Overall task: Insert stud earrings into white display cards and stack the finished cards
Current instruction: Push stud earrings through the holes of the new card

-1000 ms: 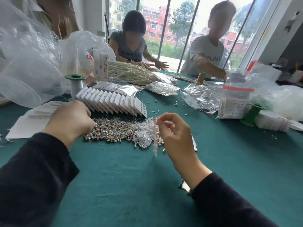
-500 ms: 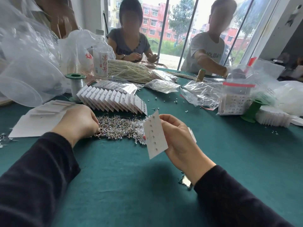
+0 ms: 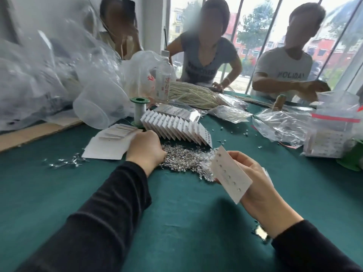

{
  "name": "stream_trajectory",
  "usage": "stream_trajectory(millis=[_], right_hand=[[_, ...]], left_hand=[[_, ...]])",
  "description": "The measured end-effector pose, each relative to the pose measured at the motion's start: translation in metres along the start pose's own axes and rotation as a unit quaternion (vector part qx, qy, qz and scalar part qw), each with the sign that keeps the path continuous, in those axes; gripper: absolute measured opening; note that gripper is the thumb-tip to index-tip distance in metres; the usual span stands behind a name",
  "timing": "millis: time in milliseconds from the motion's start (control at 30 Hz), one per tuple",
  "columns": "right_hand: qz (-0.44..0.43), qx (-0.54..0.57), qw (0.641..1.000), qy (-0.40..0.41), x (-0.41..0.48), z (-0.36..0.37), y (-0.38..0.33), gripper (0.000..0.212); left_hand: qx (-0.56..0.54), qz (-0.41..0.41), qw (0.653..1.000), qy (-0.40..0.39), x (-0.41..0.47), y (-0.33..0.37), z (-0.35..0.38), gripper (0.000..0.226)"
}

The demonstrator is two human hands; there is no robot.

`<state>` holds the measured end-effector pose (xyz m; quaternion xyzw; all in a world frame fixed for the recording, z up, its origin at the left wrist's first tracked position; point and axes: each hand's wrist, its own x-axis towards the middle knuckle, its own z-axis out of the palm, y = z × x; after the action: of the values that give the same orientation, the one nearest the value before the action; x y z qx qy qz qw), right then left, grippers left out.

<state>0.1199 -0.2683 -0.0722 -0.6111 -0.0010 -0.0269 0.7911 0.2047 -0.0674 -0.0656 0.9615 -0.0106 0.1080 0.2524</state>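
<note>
Now the right hand (image 3: 253,181) holds a white display card (image 3: 229,173) tilted above the counter (image 3: 176,213), its grip closed on the card with the fingers behind. A line of small dots runs down the card, but they are too small to tell studs from holes. Just left of that grip lies the pile of stud earrings (image 3: 182,156). The left hand (image 3: 145,150) rests on the pile knuckles-up, with its fingers bent into the heap. Its fingertips are hidden, so I cannot tell whether its grip has a stud.
</note>
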Motion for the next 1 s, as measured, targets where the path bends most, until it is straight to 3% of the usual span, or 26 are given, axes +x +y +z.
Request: stream_trajectory(millis=[67,133,200,233,400,467,500,600,667,733,867,1000], right_hand=[[-0.017,-0.037,0.999,-0.008,-0.003,0.002,-0.001,0.008],[-0.095,-0.212,0.972,0.025,-0.004,0.004,0.000,0.018],[-0.202,-0.460,0.862,0.072,-0.006,0.006,0.000,0.020],[-0.227,-0.530,0.813,0.075,-0.007,0.008,0.001,0.019],[-0.193,-0.664,0.722,0.035,-0.008,0.000,0.012,0.008],[-0.195,-0.659,0.725,0.042,-0.008,-0.003,0.015,0.004],[-0.201,-0.655,0.727,0.046,-0.007,-0.004,0.016,0.003],[-0.214,-0.658,0.721,0.046,-0.005,-0.007,0.019,0.002],[-0.223,-0.660,0.716,0.043,-0.005,-0.006,0.021,0.002],[-0.235,-0.664,0.708,0.045,-0.007,-0.004,0.023,0.003],[-0.239,-0.674,0.697,0.050,-0.007,-0.002,0.025,0.002],[-0.260,-0.653,0.709,0.053,-0.008,-0.001,0.025,0.006]], left_hand=[[-0.012,-0.004,1.000,-0.004,-0.004,-0.002,0.000,0.015],[-0.028,-0.002,1.000,-0.001,-0.010,-0.003,-0.003,0.015],[-0.059,0.008,0.998,-0.007,-0.018,-0.001,-0.007,0.015],[-0.082,0.020,0.996,-0.015,-0.023,0.000,-0.011,0.016],[-0.156,0.113,0.975,-0.109,-0.073,0.003,-0.021,0.019],[-0.130,0.109,0.975,-0.147,-0.086,-0.004,-0.015,0.017],[-0.120,0.092,0.981,-0.121,-0.085,-0.009,-0.016,0.014],[-0.095,-0.011,0.992,0.083,-0.058,-0.028,-0.023,0.014],[-0.066,-0.065,0.985,0.147,-0.037,-0.042,-0.030,0.023],[-0.060,-0.060,0.989,0.124,-0.024,-0.050,-0.029,0.031],[-0.031,0.054,0.997,0.044,-0.025,-0.043,-0.004,0.040],[-0.010,0.071,0.997,0.010,-0.027,-0.039,0.009,0.033]])
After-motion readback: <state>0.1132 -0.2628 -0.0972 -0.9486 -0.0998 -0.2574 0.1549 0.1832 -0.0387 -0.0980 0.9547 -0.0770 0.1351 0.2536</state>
